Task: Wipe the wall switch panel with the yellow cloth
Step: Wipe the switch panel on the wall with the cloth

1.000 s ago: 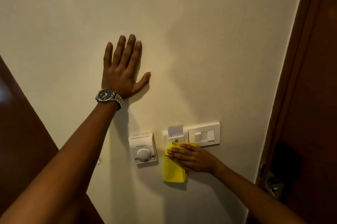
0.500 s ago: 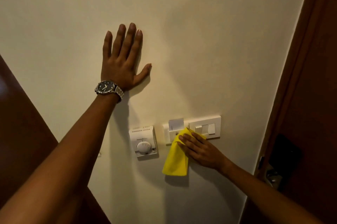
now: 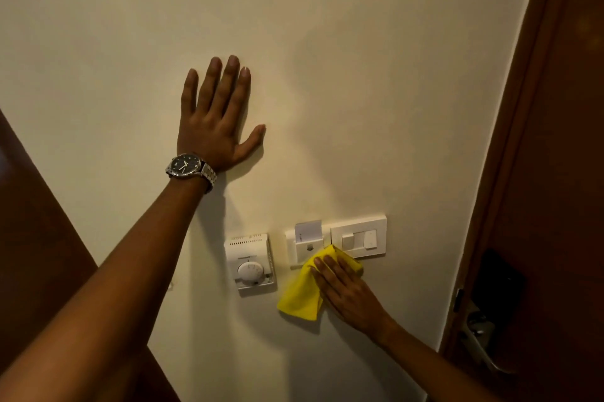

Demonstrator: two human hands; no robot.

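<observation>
The white wall switch panel [image 3: 359, 236] is fixed low on the cream wall, with a key-card holder [image 3: 307, 243] joined to its left side. My right hand [image 3: 346, 293] presses the yellow cloth [image 3: 302, 295] flat against the wall at the panel's lower left corner; the cloth's top corner overlaps the bottom edge of the panel and card holder, and the rest hangs below. My left hand [image 3: 215, 117], with a wristwatch [image 3: 191, 169], lies flat and spread on the bare wall above and to the left, holding nothing.
A white thermostat with a round dial [image 3: 250, 262] sits just left of the card holder. A dark wooden door with a metal lever handle [image 3: 480, 342] stands at the right. Dark wood panelling [image 3: 39, 238] fills the lower left.
My right hand slid the cloth rightward from under the card holder to under the switch plate's left end. The left hand stayed planted on the wall.
</observation>
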